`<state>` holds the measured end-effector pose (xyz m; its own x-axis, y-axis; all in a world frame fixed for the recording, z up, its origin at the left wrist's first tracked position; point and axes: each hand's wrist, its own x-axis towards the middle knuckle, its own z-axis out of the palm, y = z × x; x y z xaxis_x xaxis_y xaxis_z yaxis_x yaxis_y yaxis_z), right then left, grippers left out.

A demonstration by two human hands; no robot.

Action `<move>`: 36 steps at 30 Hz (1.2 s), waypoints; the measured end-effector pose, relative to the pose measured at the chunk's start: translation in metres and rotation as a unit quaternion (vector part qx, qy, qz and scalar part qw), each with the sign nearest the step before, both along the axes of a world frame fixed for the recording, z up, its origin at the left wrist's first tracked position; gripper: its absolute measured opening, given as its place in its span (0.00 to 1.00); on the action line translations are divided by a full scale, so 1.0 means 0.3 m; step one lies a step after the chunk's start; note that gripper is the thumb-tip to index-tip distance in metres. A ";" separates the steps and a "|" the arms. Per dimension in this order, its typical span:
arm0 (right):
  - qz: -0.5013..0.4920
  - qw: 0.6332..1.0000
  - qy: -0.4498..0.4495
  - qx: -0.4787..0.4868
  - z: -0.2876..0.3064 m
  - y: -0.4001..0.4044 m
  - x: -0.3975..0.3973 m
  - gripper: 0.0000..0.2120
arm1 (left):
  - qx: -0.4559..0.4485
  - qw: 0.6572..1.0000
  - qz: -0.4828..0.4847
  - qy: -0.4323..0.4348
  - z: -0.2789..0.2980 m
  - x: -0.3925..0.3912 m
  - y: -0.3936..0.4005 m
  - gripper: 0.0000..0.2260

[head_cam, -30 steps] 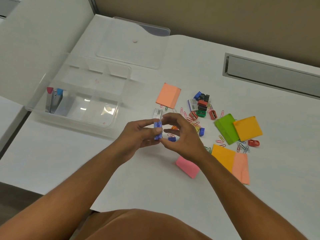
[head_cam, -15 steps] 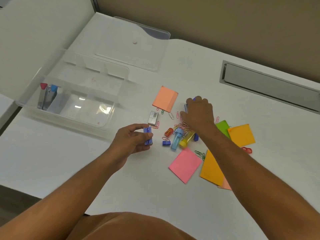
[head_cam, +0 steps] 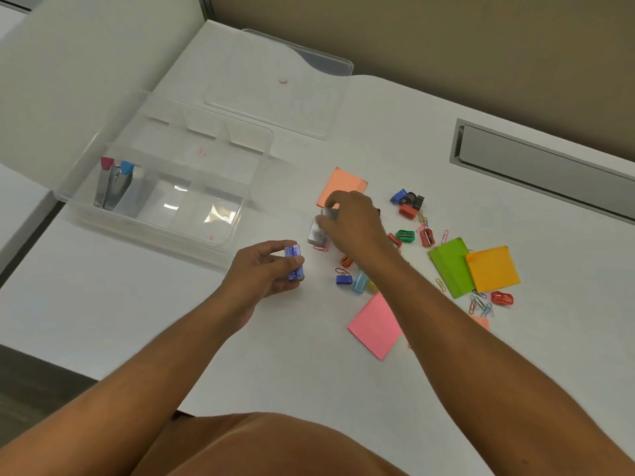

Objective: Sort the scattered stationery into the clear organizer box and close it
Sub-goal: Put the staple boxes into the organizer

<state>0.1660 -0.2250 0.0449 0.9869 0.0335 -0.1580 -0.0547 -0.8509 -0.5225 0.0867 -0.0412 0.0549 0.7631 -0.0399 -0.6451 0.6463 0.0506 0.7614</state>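
The clear organizer box [head_cam: 240, 214] stands open at the left, with two staplers [head_cam: 113, 183] upright in its left compartment. Its clear lid [head_cam: 281, 84] lies flat behind it. My left hand [head_cam: 264, 273] is shut on a stack of small blue staple boxes [head_cam: 293, 262], held just above the table in front of the box. My right hand [head_cam: 354, 225] reaches over the pile and pinches a small grey staple box [head_cam: 318, 231] beside the orange sticky pad [head_cam: 340, 183]. Scattered to the right are sharpeners [head_cam: 409, 204], paper clips [head_cam: 479, 305] and a blue binder clip [head_cam: 343, 280].
Green [head_cam: 448, 266], yellow-orange [head_cam: 493, 267] and pink [head_cam: 376, 324] sticky pads lie among the clutter. A grey cable slot [head_cam: 543, 163] is set into the white table at the right. The table's edge runs along the near left.
My right hand left the blue boxes, reached out to the pile, then drew back left onto the grey staple box. My left hand has kept hold of the blue stack.
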 end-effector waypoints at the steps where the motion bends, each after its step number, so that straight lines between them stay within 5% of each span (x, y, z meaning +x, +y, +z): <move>1: 0.003 1.000 0.013 -0.008 -0.008 0.024 0.009 0.13 | 0.001 1.000 0.001 0.000 0.003 -0.002 0.004 0.15; 10: 0.005 0.990 0.066 -0.121 -0.022 0.145 0.004 0.17 | -0.030 0.999 0.015 -0.020 0.034 -0.030 0.087 0.15; 14: 0.003 0.989 0.069 -0.127 -0.029 0.174 0.005 0.11 | -0.034 0.999 -0.001 -0.027 0.055 -0.046 0.128 0.17; 19: -0.057 0.996 0.058 0.047 0.014 0.185 -0.019 0.11 | -0.044 0.998 -0.007 -0.047 0.111 -0.045 0.224 0.18; 21: -0.176 0.941 0.108 0.268 0.068 0.213 -0.048 0.11 | -0.045 0.997 -0.003 -0.063 0.141 -0.031 0.287 0.17; 23: -0.272 0.791 0.216 0.504 0.123 0.264 -0.079 0.11 | -0.037 0.996 0.001 -0.079 0.168 -0.004 0.362 0.17; 24: -0.289 0.729 0.253 0.567 0.139 0.289 -0.089 0.12 | -0.030 0.996 0.001 -0.086 0.177 0.015 0.403 0.18; 26: -0.278 0.690 0.285 0.604 0.157 0.351 -0.097 0.12 | -0.005 0.995 -0.002 -0.100 0.190 0.066 0.486 0.20; 36: -0.105 0.907 0.161 0.375 0.235 0.762 0.163 0.11 | 0.209 0.950 -0.028 -0.230 0.153 0.419 0.854 0.21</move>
